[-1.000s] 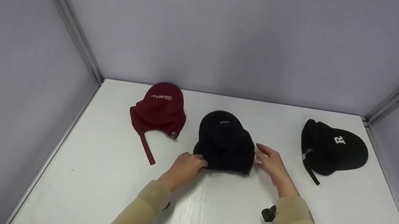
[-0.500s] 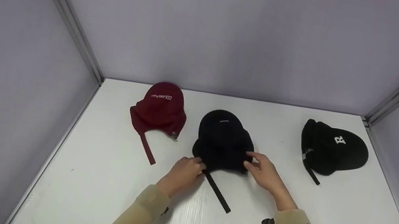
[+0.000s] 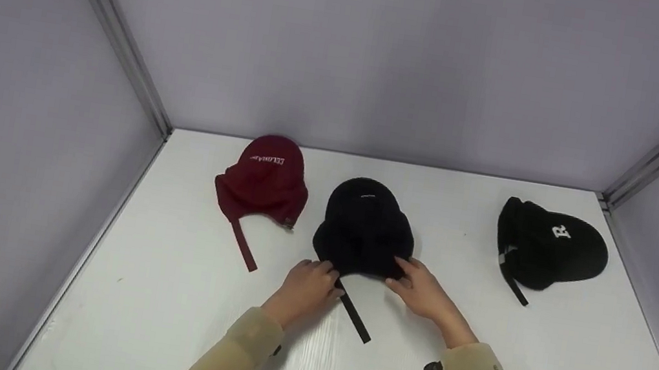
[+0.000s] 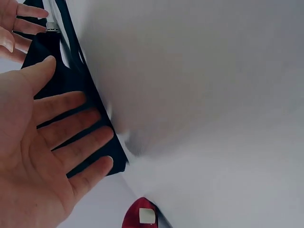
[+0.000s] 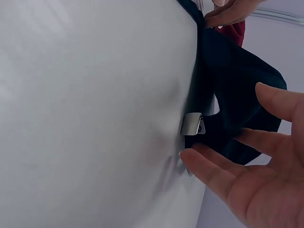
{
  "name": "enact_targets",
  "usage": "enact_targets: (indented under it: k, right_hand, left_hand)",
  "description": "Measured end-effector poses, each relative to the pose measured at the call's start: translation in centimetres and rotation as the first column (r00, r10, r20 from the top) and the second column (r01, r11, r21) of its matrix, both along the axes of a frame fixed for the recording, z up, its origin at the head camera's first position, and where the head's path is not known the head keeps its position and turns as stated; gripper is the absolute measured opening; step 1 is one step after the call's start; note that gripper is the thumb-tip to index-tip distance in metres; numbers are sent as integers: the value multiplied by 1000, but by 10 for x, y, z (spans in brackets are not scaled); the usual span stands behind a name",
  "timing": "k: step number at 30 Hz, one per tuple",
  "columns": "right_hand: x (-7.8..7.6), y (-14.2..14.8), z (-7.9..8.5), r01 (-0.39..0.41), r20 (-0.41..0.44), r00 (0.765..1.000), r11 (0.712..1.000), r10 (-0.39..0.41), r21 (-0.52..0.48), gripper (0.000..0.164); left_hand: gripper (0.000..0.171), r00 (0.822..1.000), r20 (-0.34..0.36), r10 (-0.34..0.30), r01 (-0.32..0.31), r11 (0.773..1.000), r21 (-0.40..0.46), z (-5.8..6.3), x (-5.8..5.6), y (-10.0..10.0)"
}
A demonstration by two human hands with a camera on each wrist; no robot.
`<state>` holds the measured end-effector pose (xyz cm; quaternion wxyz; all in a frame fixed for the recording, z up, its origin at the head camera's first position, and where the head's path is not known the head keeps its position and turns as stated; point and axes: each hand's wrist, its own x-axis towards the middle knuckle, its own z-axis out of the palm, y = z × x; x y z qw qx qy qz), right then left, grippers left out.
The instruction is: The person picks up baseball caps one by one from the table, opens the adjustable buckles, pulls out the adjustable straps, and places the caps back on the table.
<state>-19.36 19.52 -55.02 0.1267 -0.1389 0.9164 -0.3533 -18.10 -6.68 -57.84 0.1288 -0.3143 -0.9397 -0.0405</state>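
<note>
A dark baseball cap (image 3: 365,229) lies at the middle of the white table, its small white mark away from me and its loose strap (image 3: 356,313) stretched toward me. My left hand (image 3: 304,286) is at the cap's near left corner, beside the strap. In the left wrist view its fingers (image 4: 76,128) lie nearly straight against the dark fabric. At the near right edge, my right hand (image 3: 423,294) touches the cap with spread, lightly bent fingers. A metal buckle (image 5: 192,124) shows by those fingertips in the right wrist view.
To the left lies a red cap (image 3: 264,182) with white lettering and a hanging strap. A black cap (image 3: 562,246) with a white letter R lies on its side at the right. Grey walls (image 3: 399,65) enclose the table's back and sides.
The dark cap's strap has come out toward me from hiding. My right hand has moved left from beside the cap onto its edge. The cap has shifted slightly left and away.
</note>
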Motion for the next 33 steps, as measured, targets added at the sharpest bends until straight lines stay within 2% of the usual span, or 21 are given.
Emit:
enact_targets:
  k: [4,11,18,28,33]
  right_hand:
    - [-9,-6,0,-45,1,999,998,45,41,61]
    - [-26,-19,-1,-46,12,999,998,46,51,61]
    - [-41,-31,-3,-50,15,999,997,49,66,60]
    - [-58,-45,-4,-63,26,998,994,61,88,64]
    - [-64,-52,-3,-64,40,997,993,60,100,66]
  left_hand:
    - [32,997,60,58,-57,998,-22,4,-5,-2]
    - [37,994,49,99,-99,995,5,4,-20,-8]
    - [36,987,84,137,-141,989,45,3,-34,-11]
    - [36,972,144,186,-198,978,69,3,-43,-15]
    - [38,974,107,202,-209,976,66,1,-46,-17]
